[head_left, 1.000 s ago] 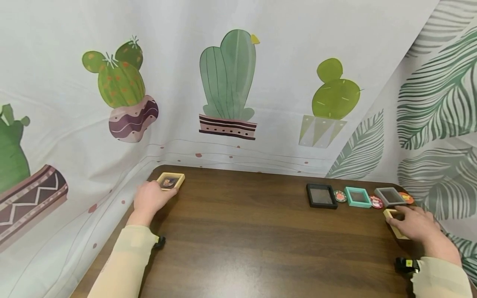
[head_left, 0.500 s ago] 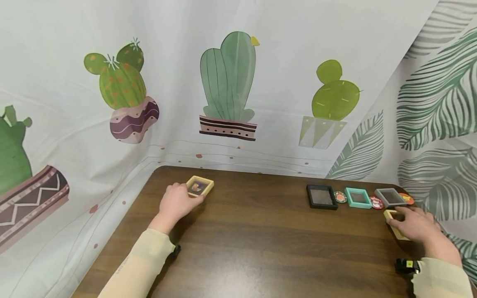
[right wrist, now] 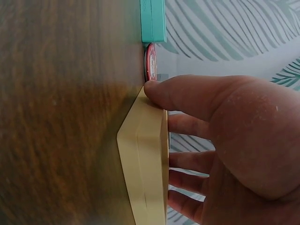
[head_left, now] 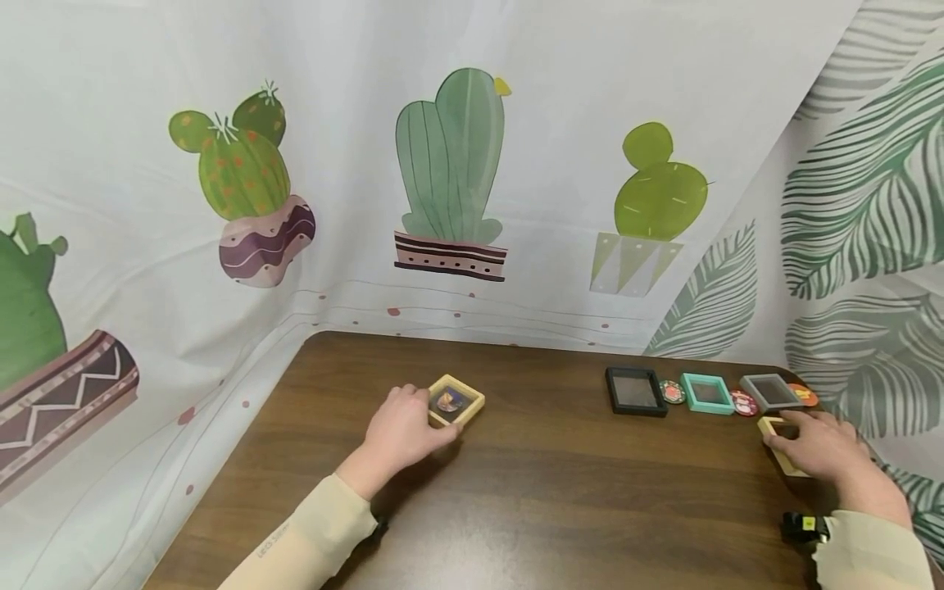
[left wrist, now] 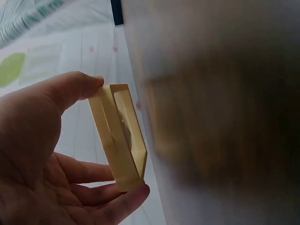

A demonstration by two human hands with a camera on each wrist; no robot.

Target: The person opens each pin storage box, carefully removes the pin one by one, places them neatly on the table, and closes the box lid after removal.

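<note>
My left hand (head_left: 401,430) pinches a pale yellow display frame (head_left: 475,406) between thumb and fingertips, left of the table's middle. A round badge with a colourful picture (head_left: 450,400) sits behind its clear film. In the left wrist view the held yellow frame (left wrist: 117,136) is gripped by opposite edges and stands apart from the tabletop. At the far right, my right hand (head_left: 829,442) holds a second yellow frame (head_left: 791,465) resting on the table. The thumb touches one corner of that frame (right wrist: 143,154) in the right wrist view; the fingertips lie partly hidden behind it.
Along the back right of the brown table (head_left: 531,492) lie a black frame (head_left: 637,392), a turquoise frame (head_left: 708,393) and a grey frame (head_left: 771,392). Beside them are a green-rimmed chip (head_left: 672,392), a red chip (head_left: 743,402) and an orange chip (head_left: 804,395). A printed cloth (head_left: 546,164) hangs behind.
My left hand has carried its yellow frame from the table's back left corner rightward and slightly nearer, turning it somewhat. The right hand and its frame have stayed put.
</note>
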